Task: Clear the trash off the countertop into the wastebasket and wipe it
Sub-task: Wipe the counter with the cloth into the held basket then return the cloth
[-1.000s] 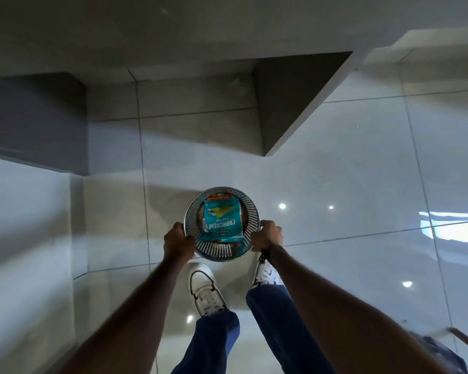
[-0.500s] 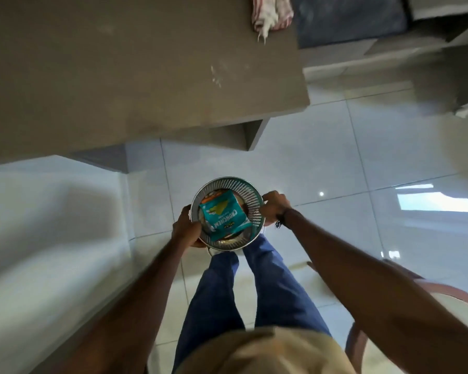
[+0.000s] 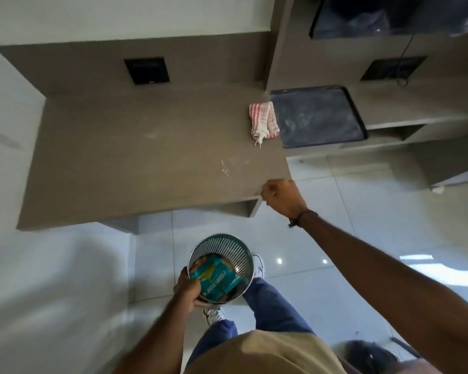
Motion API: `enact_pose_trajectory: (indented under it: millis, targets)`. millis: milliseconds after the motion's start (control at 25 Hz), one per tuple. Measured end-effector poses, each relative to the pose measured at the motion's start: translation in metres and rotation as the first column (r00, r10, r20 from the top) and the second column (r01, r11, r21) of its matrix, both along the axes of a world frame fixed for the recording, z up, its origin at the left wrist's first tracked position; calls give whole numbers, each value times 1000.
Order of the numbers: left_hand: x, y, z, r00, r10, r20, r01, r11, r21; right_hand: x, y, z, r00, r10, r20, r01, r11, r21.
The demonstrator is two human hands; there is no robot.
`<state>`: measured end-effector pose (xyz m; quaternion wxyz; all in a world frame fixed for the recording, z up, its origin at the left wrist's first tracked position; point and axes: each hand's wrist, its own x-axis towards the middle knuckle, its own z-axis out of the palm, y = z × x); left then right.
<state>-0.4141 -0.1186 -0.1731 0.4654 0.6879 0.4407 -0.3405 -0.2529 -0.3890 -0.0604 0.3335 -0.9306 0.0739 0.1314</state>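
Left hand (image 3: 187,288): your grip is closed on the rim of the round silver mesh wastebasket (image 3: 229,252), teal snack bag (image 3: 216,278) inside.
Right hand (image 3: 283,197): curled loosely, empty, at the brown counter (image 3: 135,152) corner.
Cloth: red-striped white cloth (image 3: 264,118) lies on counter.

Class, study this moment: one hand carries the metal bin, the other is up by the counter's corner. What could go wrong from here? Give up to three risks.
1. The left hand alone grips the round silver mesh wastebasket by its rim, tilted; it might slip, or the teal snack packet could spill.
2. The right hand is near the brown countertop corner and could knock it.
3. White smears remain; the red-and-white striped cloth lies untouched, so wiping may be forgotten.
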Motion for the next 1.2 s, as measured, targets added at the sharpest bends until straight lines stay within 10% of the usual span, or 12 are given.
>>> enact_pose_trajectory:
  millis: [280,600,800,1200]
  targets:
    - [45,-26,-12,987,152,-47,-149,987,58,158,-14,3,962,-225,154,237,969,-66]
    - [68,-47,-13,973,231,-19,-226,964,140,264,-24,-28,887,-352,-300,323,935,-143]
    - [81,-53,-9,967,255,0,-255,966,49,256,-56,-21,996,-65,65,86,914,-396]
    - [87,-58,-4,951,309,28,-310,950,33,214,-36,-42,910,415,8,-366,812,-455]
